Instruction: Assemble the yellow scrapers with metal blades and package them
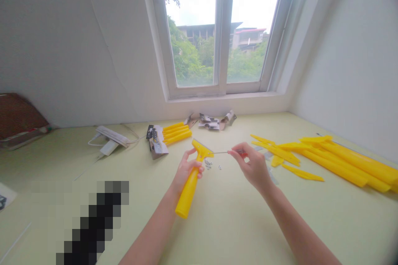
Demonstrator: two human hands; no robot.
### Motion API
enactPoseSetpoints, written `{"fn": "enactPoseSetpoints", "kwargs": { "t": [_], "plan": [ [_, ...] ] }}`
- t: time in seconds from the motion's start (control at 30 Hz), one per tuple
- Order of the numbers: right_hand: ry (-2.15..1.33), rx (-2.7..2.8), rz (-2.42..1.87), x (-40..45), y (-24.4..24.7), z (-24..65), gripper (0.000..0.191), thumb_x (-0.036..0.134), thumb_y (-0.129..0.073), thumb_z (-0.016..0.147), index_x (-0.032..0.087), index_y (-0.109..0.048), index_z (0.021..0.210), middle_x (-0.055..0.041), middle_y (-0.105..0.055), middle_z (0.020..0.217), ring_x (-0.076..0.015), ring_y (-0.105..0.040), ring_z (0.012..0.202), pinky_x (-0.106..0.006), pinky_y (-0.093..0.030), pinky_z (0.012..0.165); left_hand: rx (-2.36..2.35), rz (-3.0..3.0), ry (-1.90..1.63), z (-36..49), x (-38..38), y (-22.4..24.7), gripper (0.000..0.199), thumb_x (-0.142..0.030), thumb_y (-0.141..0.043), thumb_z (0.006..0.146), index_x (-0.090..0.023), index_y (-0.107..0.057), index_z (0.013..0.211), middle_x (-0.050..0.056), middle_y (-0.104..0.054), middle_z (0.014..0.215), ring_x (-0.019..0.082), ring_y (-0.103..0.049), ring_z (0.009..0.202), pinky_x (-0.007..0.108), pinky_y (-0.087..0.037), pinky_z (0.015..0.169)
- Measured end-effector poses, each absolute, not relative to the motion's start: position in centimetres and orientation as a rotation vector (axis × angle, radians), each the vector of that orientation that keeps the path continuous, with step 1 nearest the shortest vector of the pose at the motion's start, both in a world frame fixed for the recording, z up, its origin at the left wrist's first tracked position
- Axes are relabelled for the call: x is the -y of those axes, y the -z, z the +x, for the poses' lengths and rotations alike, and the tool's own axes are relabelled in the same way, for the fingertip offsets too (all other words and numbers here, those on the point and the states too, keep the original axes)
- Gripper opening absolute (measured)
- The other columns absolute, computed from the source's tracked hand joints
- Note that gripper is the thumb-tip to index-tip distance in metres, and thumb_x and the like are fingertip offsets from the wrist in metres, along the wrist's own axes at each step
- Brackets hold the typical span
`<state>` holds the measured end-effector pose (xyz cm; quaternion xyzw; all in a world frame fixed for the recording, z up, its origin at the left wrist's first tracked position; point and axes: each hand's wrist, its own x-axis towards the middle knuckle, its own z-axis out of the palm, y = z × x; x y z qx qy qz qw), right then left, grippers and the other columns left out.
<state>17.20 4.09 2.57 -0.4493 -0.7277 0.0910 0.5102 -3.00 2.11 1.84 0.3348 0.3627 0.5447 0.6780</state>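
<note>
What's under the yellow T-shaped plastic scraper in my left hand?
Pale green tabletop, with small silvery metal pieces showing beside its neck. Whatever the scraper and left hand cover can't be seen.

The left hand [188, 169] grips a yellow plastic scraper [188, 192] by its round handle. The right hand [253, 165] holds a thin-shafted, red-handled screwdriver [221, 152], pointed at the scraper's flared head. Small silvery metal pieces [208, 165] lie nearby on the pale yellow-green tabletop [236, 219].
</note>
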Motion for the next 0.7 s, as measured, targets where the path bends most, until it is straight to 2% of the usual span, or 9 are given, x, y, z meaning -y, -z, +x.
{"fn": "enactPoseSetpoints", "kwargs": {
  "t": [0.33,0.57,0.7],
  "plan": [
    [-0.235,1.701,-1.149,-4.01,-3.02,17.11,0.021,0.038,-0.051,0.079,0.019,-0.053,0.07,-0.0007,-0.061,0.065,-0.0132,-0.057,0.059,-0.023,-0.045,0.054,-0.812,0.741,-1.21,-2.93,-2.06,-2.05,0.054,-0.008,-0.054,0.059,-0.024,-0.033,0.106,0.002,-0.057,0.077,0.004,-0.047,0.047,0.013,-0.032,0.042],
    [-0.307,1.793,-1.031,-3.97,-3.08,17.06,0.017,0.034,-0.045,0.083,0.019,-0.052,0.085,-0.0036,-0.061,0.08,-0.0135,-0.058,0.068,-0.023,-0.046,0.053,-0.837,0.749,-1.23,-2.92,-2.11,-2.02,0.053,-0.009,-0.053,0.06,-0.023,-0.033,0.107,0.003,-0.057,0.078,0.004,-0.047,0.047,0.014,-0.033,0.042],
    [-0.304,1.795,-1.035,-3.97,-3.04,17.05,0.017,0.035,-0.047,0.082,0.019,-0.053,0.079,-0.0024,-0.062,0.075,-0.0139,-0.059,0.067,-0.024,-0.048,0.055,-0.859,0.765,-1.233,-3.02,-2.04,-1.93,0.053,-0.01,-0.053,0.061,-0.022,-0.034,0.109,0.004,-0.058,0.079,0.005,-0.048,0.048,0.014,-0.033,0.042]
  ]
}}
